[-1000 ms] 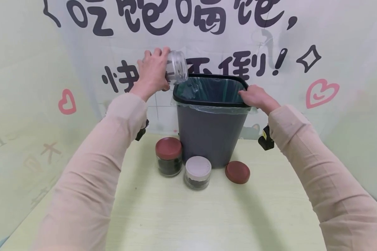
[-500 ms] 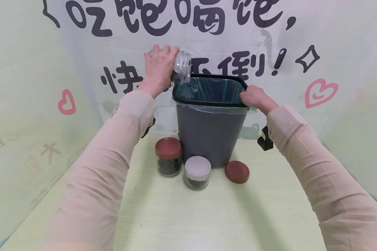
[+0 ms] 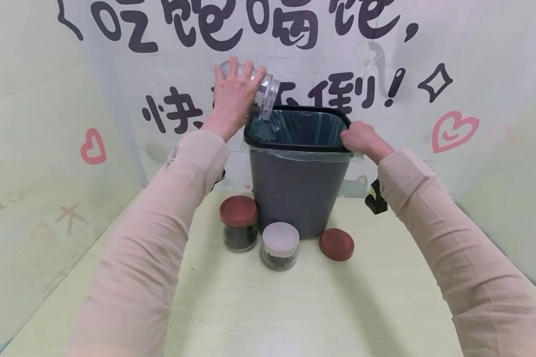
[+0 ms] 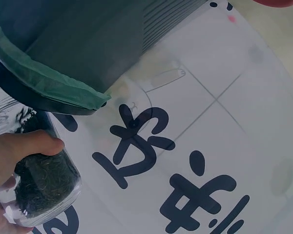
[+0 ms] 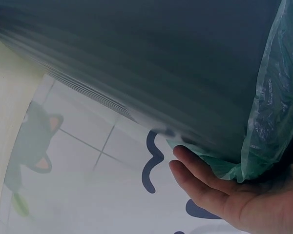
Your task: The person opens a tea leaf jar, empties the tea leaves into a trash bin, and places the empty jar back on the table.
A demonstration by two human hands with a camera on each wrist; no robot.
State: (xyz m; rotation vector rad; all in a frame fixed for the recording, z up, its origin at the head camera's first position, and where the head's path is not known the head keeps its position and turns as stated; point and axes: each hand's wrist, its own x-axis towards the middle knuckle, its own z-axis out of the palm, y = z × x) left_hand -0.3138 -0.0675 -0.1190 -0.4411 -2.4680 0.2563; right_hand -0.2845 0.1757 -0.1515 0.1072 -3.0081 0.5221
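My left hand (image 3: 234,96) grips a clear jar (image 3: 269,96), tipped with its uncapped mouth down and to the right over the left rim of a grey trash can (image 3: 297,193). Dark, stringy dry bits like tea leaves (image 4: 46,180) fill part of the jar in the left wrist view. A thin green liner bag (image 5: 273,107) folds over the can's black rim. At the right side of that rim, my right hand (image 3: 362,138) holds on, thumb toward the inside. Its fingers (image 5: 200,190) lie outside, beneath the rim, in the right wrist view; the thumb is hidden there.
In front of the can stand a red-lidded jar (image 3: 238,223) with dark contents and a shorter white-lidded jar (image 3: 280,245). A loose red lid (image 3: 336,244) lies to their right on the pale table (image 3: 268,307). A printed cloth (image 3: 183,158) hangs behind.
My left hand has moved right with the jar, bringing its mouth over the can's rim and tilting it further down. My right hand and the can have stayed in place.
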